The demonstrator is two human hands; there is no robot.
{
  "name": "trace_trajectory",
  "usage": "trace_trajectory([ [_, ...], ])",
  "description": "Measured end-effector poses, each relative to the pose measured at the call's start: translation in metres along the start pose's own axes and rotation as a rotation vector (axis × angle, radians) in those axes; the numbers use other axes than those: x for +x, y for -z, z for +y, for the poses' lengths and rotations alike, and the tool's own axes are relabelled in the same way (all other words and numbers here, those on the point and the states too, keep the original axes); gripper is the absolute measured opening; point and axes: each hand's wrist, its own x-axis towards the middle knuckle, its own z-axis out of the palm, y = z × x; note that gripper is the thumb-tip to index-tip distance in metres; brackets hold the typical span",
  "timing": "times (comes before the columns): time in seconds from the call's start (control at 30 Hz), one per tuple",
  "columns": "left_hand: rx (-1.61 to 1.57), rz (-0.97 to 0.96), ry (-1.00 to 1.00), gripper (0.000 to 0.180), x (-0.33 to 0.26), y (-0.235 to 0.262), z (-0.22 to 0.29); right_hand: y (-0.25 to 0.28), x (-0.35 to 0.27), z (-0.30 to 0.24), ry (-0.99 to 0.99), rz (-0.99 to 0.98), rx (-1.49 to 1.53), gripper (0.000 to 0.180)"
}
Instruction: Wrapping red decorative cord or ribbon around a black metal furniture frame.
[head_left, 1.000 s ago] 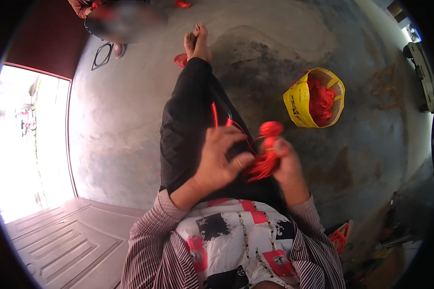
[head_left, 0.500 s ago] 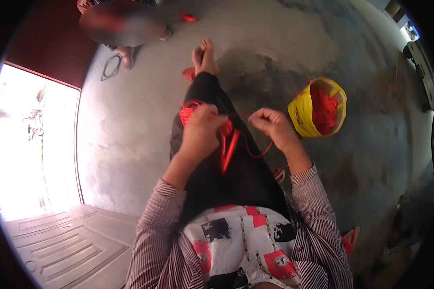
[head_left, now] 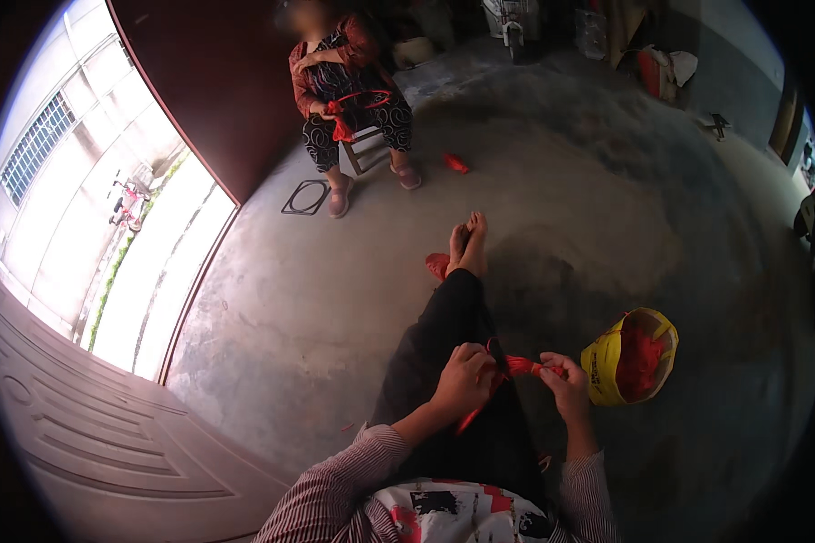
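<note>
Above my lap, my left hand (head_left: pixel 464 382) is closed on one end of a red stringy bundle (head_left: pixel 522 366), which looks like gathered cord or netting. The other end is pinched by my right hand (head_left: pixel 568 391), so the bundle stretches sideways between the two. A red strip (head_left: pixel 468 420) hangs down beside my left hand, over my dark trouser leg. Whether it belongs to the same piece I cannot tell.
A yellow bag (head_left: pixel 604 366) with red material (head_left: pixel 641 362) inside stands on the floor, right of my right hand. Ahead, a seated person (head_left: pixel 358 90) holds a red piece. Another red piece (head_left: pixel 456 163) lies on the floor. At left is an open doorway with a panelled door (head_left: pixel 109 416).
The view has tilted upward, bringing the seated person into sight. My hands have come closer together; a red bundle now spans them where a thin strand ran from my right hand.
</note>
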Motion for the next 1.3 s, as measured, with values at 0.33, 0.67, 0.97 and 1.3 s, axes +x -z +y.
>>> trace_trajectory([
  [0.33,-0.537,-0.478,0.378,0.021,-0.014,-0.010,-0.013,0.133,-0.074,-0.006,0.211,-0.075,0.671,0.045],
  [0.67,-0.283,-0.500,0.088,0.019,-0.008,-0.031,-0.020,0.122,-0.083,0.022,-0.037,0.122,0.952,0.018],
  [0.97,-0.301,-0.431,0.004,0.020,-0.027,-0.035,-0.033,0.014,-0.049,0.014,-0.323,0.114,0.653,0.015],
  [1.3,-0.361,-0.395,0.063,0.020,-0.022,-0.039,-0.028,-0.032,-0.052,0.013,-0.351,0.023,0.522,0.013],
])
